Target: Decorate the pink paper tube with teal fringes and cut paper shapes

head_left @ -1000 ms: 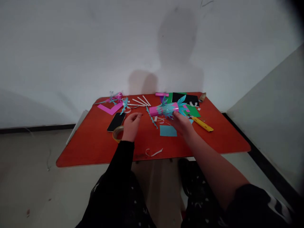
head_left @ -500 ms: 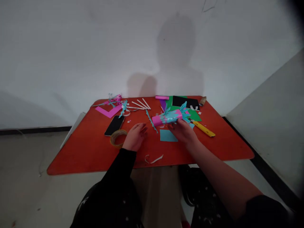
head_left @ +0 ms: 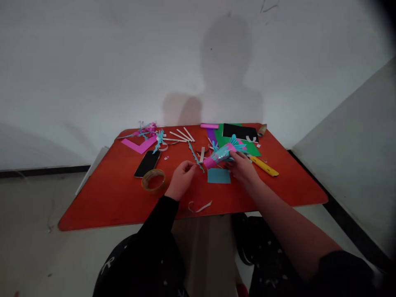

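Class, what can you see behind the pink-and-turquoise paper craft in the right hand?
Behind the paper craft, green paper shows, with a black rectangle lying over it and purple paper to the left. Whatever the paper craft and right hand cover cannot be seen.

A red table (head_left: 105,198) stands before a dim, pale wall (head_left: 93,62) with dark skirting (head_left: 46,171).

Left hand (head_left: 181,179), fingertips (head_left: 192,165) apparently together

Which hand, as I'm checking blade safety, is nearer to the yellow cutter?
Right. The right hand, holding the paper tube, is just left of the yellow cutter; the left hand is farther left, between the tape roll and the blue card.
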`<state>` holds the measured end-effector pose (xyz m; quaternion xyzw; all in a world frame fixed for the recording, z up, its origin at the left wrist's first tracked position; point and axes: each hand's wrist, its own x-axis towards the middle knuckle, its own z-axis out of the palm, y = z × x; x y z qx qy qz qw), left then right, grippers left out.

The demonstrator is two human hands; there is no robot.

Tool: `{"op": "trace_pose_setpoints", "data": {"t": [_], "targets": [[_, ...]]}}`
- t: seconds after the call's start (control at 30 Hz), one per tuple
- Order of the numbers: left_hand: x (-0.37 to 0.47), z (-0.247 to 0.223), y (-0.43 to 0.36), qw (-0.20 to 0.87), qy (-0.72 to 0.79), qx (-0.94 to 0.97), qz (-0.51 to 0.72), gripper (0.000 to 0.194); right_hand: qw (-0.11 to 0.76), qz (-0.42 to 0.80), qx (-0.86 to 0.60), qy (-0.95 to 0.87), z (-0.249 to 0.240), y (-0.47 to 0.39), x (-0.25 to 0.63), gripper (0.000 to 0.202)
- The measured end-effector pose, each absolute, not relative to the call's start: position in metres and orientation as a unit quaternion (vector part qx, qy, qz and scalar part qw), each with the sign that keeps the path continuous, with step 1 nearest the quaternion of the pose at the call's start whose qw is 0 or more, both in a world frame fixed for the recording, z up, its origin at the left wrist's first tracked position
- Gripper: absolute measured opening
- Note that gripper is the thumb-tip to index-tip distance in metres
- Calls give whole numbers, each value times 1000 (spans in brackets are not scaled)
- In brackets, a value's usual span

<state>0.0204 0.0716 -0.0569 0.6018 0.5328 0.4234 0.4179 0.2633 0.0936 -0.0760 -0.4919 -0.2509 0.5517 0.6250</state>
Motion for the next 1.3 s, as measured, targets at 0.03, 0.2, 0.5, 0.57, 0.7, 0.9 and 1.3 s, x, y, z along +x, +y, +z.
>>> {"op": "trace_pose_setpoints", "data": {"t": [0.03, 0.2, 0.5, 0.57, 0.7, 0.9, 1.3], "targets": [[22, -57, 70, 423, 526, 606, 421, 23, 623, 545, -501, -251, -76, 95, 263, 36], [24, -57, 66, 399, 504, 643, 416, 21, 606, 529, -536, -257, -69, 105, 262, 32], [6, -62, 51, 339, 490, 717, 362, 14, 530, 549, -577, -291, -69, 102, 270, 20], [6, -60, 48, 331, 481, 733, 349, 14, 521, 552, -582, -292, -70, 101, 274, 22], [13, -52, 47, 345, 458, 747, 335, 15, 530, 557, -567, -295, -68, 101, 283, 23], [22, -45, 51, 360, 452, 743, 337, 16, 540, 545, -548, -333, -64, 100, 296, 23], [45, -43, 46, 361, 404, 784, 304, 19, 378, 439, -652, -490, -72, 101, 296, 26]]}}
